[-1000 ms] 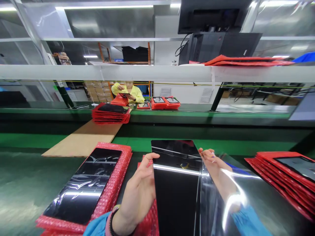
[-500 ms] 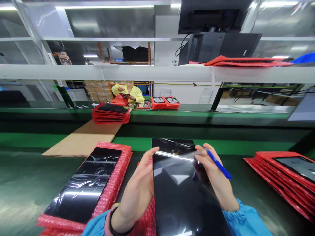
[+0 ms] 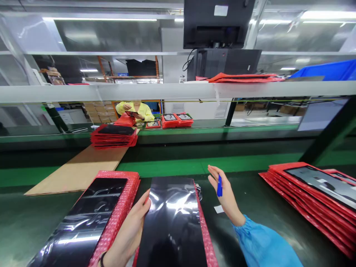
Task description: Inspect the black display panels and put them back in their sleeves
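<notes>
A glossy black tablet screen panel [image 3: 174,222] lies before me, over red bubble wrap that shows along its right side. My left hand [image 3: 130,226] grips the panel's left edge, thumb on its upper left part. Off to the right of the panel, my right hand [image 3: 226,196] is raised above the bench, with a blue pen-like tool [image 3: 219,185] tucked in its fingers. The tool's tip is hidden. To the left, another black panel [image 3: 89,218] in wrinkled film rests on a stack of red bubble wrap sleeves [image 3: 122,207].
At right stands a stack of red sleeves [image 3: 311,207] topped by a grey panel. A small white slip [image 3: 218,209] lies on the bench. Farther back are a brown board [image 3: 75,170], a red stack [image 3: 114,139] and a co-worker in yellow [image 3: 143,110].
The panel has come down and left onto the bubble wrap, and its surface looks different. My right hand has left its edge and moved down. The camera view has turned slightly right.
</notes>
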### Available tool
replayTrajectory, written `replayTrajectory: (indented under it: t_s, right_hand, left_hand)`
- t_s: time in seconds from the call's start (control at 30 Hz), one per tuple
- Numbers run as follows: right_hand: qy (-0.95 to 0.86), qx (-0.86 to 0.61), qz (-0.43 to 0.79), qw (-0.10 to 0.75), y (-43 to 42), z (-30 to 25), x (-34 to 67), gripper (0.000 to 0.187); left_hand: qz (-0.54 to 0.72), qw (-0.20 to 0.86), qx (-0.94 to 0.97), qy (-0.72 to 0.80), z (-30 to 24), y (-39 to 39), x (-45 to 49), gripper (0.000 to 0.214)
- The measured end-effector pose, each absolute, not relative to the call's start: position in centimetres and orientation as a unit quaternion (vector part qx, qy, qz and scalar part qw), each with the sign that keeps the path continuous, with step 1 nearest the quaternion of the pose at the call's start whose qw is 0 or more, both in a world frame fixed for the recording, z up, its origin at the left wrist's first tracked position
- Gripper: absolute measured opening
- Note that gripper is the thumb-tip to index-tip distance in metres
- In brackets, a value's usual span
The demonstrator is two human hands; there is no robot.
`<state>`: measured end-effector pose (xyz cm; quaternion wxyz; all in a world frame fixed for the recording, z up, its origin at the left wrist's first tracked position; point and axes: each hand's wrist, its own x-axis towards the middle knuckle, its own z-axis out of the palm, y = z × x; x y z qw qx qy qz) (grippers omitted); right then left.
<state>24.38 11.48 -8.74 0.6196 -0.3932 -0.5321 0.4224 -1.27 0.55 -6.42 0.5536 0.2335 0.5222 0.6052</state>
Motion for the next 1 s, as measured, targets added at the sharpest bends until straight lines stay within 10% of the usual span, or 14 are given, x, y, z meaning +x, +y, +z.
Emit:
replayTrajectory:
  t_s: [0.33,0.6,1.0]
  right_hand:
    - [-0.584,-0.471,0.492,0.442,15.5,-15.9,24.0,0.022]
    - [-0.57,-0.46,0.462,0.5,15.4,-16.2,24.3,0.02]
    - [-0.689,-0.34,0.406,0.494,3.0,-14.6,22.4,0.018]
  left_hand:
    - [0.558,0.543,0.26,0.571,-9.9,0.5,-2.3,0.038]
    - [0.543,0.486,0.384,0.566,-9.9,-0.8,-3.4,0.069]
    - [0.464,0.634,0.224,0.577,-10.2,-2.9,-5.3,0.034]
